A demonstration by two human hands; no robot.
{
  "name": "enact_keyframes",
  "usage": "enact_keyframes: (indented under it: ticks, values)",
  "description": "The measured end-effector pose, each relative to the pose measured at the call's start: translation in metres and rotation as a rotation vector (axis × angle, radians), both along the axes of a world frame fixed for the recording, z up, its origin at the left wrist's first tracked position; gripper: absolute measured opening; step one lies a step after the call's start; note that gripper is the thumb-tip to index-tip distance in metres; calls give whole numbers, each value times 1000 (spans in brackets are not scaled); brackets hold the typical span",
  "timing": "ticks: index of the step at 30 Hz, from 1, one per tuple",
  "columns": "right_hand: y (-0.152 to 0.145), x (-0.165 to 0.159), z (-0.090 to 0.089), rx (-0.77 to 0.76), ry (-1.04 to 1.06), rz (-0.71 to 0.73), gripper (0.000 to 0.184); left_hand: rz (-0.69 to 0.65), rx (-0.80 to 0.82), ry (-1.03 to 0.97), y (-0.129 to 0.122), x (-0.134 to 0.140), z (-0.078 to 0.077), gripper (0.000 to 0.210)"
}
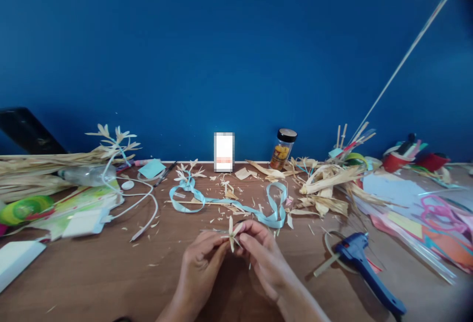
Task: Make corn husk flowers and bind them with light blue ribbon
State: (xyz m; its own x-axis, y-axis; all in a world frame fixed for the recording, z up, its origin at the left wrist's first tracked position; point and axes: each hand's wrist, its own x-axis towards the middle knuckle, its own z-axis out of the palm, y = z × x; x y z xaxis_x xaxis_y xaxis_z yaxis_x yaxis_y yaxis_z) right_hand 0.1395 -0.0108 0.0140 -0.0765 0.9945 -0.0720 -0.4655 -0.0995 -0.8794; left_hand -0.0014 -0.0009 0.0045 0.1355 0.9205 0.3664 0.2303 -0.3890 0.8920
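Note:
Both hands meet low in the middle of the view around a small pale flower (231,234) with narrow pointed petals, which looks made of dried corn husk. My left hand (203,258) pinches it from the left, thumb and fingers closed. On the other side my right hand (262,255) has its thumb and index finger at the petals, its fingers curled. A thin stem or wire seems to run left from the flower; its end is hard to make out. Just beyond the hands lies a light blue ribbon (218,201) in loose loops, among husk scraps.
A blue glue gun (360,255) lies at the right. Husk pieces (325,189), a black-lidded jar (284,148) and finished husk flowers (188,172) stand farther back. At the left are a white cable (150,199), a power bank (86,222) and a plastic bottle (86,175). A blue wall closes the back.

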Motion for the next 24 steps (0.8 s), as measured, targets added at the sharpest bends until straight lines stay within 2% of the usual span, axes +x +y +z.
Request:
enact_keyframes:
  ticks: [10,24]
  values:
    - [3,0,-11,-38,-101,-37,21,-41,-37,89,1,1,-1,14]
    - [2,-3,-2,9,-277,-115,24,-83,35,246,0,-2,-3,22]
